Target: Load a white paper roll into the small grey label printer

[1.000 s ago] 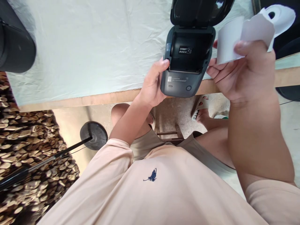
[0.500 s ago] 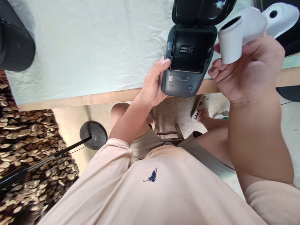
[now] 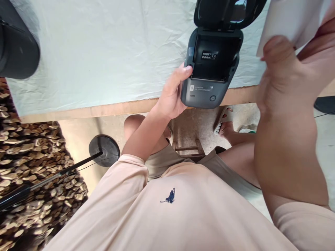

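Observation:
A dark grey label printer (image 3: pixel 201 92) with its black lid (image 3: pixel 222 14) raised sits in my left hand (image 3: pixel 172 90), the thumb on its left side. Its paper bay (image 3: pixel 217 68) shows no roll, only a small printed sticker on the inner wall. To the right of the printer, my right hand (image 3: pixel 285 76) is closed on a white paper roll (image 3: pixel 288 21). That hand is partly blurred, and the top of the roll runs out of the frame.
A pale cloth (image 3: pixel 104 52) covers the table, whose wooden edge (image 3: pixel 110 111) runs in front of me. A dark rounded object (image 3: pixel 18 45) stands at the left. Below are a black stand base (image 3: pixel 104 150), stacked firewood (image 3: pixel 34 167) and a wooden stool (image 3: pixel 187 150).
My right hand has turned over and shifted right and away from the printer, with the white roll in it. The printer in my left hand has barely moved.

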A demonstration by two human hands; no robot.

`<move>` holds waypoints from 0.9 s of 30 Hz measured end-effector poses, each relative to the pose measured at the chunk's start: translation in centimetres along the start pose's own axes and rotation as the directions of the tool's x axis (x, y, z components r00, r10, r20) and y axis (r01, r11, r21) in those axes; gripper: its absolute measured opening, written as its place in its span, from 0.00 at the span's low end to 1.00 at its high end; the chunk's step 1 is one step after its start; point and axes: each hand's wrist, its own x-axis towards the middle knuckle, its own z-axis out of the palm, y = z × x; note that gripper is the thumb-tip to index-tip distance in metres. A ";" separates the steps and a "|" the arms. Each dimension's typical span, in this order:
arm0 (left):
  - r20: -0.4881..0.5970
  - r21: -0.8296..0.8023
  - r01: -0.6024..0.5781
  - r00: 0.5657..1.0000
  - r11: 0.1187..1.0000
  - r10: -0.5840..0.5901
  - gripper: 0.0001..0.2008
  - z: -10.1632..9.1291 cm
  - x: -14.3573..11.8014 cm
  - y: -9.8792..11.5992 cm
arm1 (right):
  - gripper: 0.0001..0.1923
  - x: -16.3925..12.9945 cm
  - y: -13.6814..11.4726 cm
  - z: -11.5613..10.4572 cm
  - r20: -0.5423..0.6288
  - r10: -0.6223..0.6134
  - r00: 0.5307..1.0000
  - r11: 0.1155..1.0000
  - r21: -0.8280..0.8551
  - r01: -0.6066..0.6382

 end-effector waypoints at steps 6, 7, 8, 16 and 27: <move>0.066 0.011 0.040 0.997 0.999 -0.041 0.08 -0.5 0.1 0.1 | 0.12 -0.2 -3.7 0.5 0.281 -0.114 0.953 0.821 -0.514 0.250; 0.073 0.009 0.038 0.997 0.999 -0.038 0.08 -0.5 0.1 0.2 | 0.12 -0.2 -4.1 0.6 0.329 -0.082 0.941 0.759 -0.591 0.273; 0.073 0.004 0.034 0.997 0.999 -0.034 0.08 -0.4 0.1 0.2 | 0.12 -0.1 -4.4 0.6 0.359 -0.051 0.932 0.713 -0.640 0.286; 0.066 -0.009 0.007 0.998 1.000 -0.006 0.07 0.2 -0.1 0.3 | 0.12 0.4 -3.5 0.1 0.491 0.095 0.866 0.608 -0.717 0.340; 0.028 0.061 0.013 0.999 0.998 -0.015 0.13 -0.4 0.0 0.1 | 0.09 -0.7 -2.9 -0.2 0.542 -0.253 0.802 0.740 -0.425 0.521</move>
